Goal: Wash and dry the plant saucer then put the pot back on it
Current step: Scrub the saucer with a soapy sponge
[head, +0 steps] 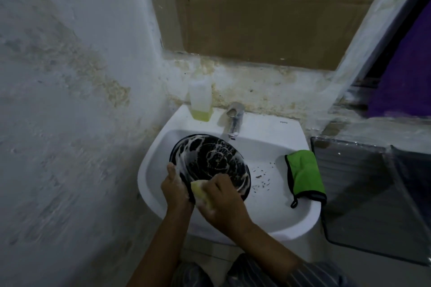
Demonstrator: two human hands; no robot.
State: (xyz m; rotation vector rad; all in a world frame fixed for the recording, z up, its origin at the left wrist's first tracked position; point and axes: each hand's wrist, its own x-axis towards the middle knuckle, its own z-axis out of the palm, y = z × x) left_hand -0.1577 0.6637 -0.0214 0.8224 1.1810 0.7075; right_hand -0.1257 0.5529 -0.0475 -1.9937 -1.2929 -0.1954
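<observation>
Gripping the near-left rim of the black plant saucer (210, 161), the left hand (175, 190) props it tilted in the white basin (268, 205), soapy face up. Just right, the right hand (224, 202) clenches a yellow sponge (201, 194) against the near rim; unscrubbed surface lies ahead, toward the faucet (234, 121). A green cloth (304, 173) waits on the right edge.

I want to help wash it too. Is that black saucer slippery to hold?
Probably yes. The black saucer is streaked with white suds, so it could slide. The left hand grips its rim while the right hand scrubs with the yellow sponge. It keeps its round shape while tilted, so it seems stiff.
</observation>
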